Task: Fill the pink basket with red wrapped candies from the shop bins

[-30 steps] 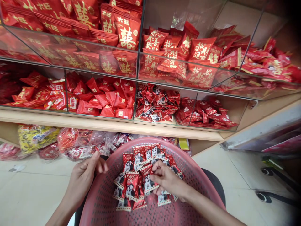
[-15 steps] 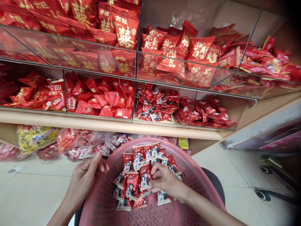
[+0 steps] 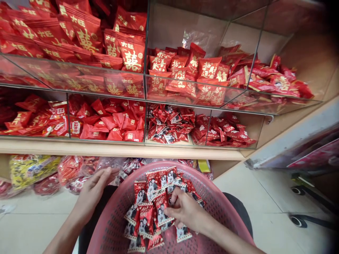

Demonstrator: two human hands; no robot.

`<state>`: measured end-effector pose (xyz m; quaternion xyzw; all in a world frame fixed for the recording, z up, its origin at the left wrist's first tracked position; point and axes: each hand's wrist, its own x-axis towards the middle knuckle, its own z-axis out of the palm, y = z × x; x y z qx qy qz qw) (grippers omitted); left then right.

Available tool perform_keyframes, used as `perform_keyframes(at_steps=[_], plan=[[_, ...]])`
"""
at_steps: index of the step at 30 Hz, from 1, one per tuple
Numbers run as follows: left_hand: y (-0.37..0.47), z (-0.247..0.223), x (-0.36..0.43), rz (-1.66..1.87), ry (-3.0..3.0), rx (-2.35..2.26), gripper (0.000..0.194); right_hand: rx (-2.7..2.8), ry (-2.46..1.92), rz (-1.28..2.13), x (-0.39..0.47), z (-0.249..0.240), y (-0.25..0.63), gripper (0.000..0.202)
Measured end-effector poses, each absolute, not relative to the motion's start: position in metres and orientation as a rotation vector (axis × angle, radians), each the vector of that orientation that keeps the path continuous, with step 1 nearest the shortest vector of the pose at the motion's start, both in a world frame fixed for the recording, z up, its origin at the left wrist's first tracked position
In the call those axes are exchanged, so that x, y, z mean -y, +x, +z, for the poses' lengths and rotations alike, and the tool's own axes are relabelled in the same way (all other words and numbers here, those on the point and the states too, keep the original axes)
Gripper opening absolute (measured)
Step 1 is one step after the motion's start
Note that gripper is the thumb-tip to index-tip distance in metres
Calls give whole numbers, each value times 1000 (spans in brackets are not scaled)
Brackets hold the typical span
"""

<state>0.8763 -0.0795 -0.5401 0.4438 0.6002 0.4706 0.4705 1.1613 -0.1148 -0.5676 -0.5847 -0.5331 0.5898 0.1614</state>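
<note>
A pink perforated plastic basket (image 3: 106, 225) stands in front of me, with my knees on either side. Several small red candy packets (image 3: 145, 219), printed with a black-and-white couple, lie overlapping inside it. My right hand (image 3: 185, 210) reaches in from the right, its thumb and index finger apart and touching or close above the packets. Its lower fingers are curled and partly hidden by the hand. Outside the basket's left rim, my left hand (image 3: 96, 188) hovers with its fingers stretched out and nothing in it.
Behind the basket rises a wooden shelf (image 3: 87, 150) with clear-fronted bins of red snack packets (image 3: 131, 53). One lower bin holds similar couple-printed packets (image 3: 172, 125). Bagged sweets (image 3: 33, 171) lie beneath. At the right are chair casters (image 3: 298, 220) on the tiled floor.
My left hand's fingers have uncurled and stretched out. My right hand stays at the packets, with its thumb and index finger a little further apart. The shelf sits lower in view.
</note>
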Motion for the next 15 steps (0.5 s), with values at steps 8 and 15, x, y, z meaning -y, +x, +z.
perform_keyframes(at_steps=[8,15], plan=[[911,-526,39,696,1237,-1223,42,1897,-1740,1172,108,-539,1168,33],[928,-533,29,718,1086,-1078,44,2069,-1575,937,88,-489,1179,30]])
